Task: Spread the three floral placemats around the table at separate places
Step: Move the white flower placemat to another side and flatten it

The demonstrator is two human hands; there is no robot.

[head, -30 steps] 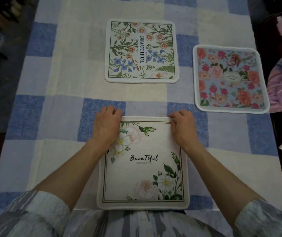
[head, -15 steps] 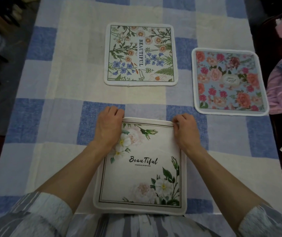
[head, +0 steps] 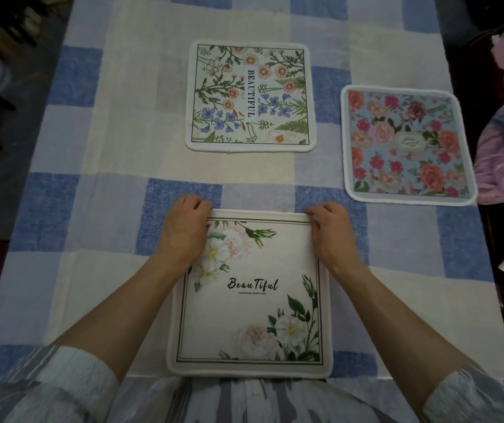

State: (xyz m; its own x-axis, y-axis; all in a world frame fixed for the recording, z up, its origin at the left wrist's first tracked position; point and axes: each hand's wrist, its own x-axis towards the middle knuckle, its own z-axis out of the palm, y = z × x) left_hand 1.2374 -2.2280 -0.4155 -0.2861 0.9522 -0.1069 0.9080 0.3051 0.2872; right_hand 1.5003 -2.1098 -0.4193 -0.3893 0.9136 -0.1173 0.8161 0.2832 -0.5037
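**Both hands on the near placemat's far corners**

From my seat I read the checked tablecloth first. Its widest bare stretch runs from 8 round to 11 o'clock, and a narrower band crosses the middle between the mats.

The white placemat sits at 6 o'clock, its near edge right at the table's near edge by the person's lap. The daisy placemat lies flat at 12 o'clock, well apart from it. The rose placemat lies flat at 2 o'clock with its right side at the table's right edge, just beside a heap of clothes at 3 o'clock.

The left hand covers the white placemat's far left corner, fingers curled over the far edge and palm resting on the printed blossom. The right hand grips the far right corner, fingers curled down onto the border. I cannot tell whether any fingertips reach underneath.
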